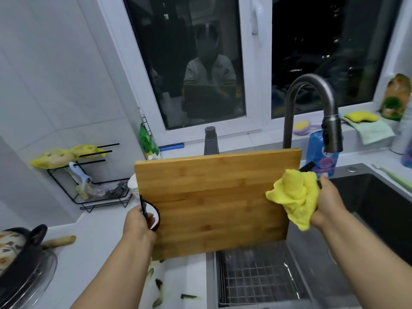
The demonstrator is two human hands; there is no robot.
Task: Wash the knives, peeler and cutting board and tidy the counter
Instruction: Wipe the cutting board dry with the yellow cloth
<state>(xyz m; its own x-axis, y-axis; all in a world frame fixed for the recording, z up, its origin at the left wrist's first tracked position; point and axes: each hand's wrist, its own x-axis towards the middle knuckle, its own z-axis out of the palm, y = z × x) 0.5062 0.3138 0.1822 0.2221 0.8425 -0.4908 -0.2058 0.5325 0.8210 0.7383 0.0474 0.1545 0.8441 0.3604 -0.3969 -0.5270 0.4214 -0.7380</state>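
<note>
A bamboo cutting board (214, 197) is held upright over the counter and the sink's left edge. My left hand (139, 228) grips its left edge at the black ring handle (153, 216). My right hand (327, 204) holds a crumpled yellow cloth (294, 197) against the board's right edge, together with something dark whose tip (307, 167) sticks out behind the cloth; I cannot tell what it is. A blue peeler (79, 177) hangs in the black wire rack (89, 188) at the left wall.
The dark sink (379, 197) lies right, with a wire drain rack (256, 279) below the board and the faucet (312, 112) above. Vegetable scraps (174, 295) litter the white counter. A black pot (20, 248) stands at far left. Sponges and a blue bottle (321, 152) sit along the windowsill.
</note>
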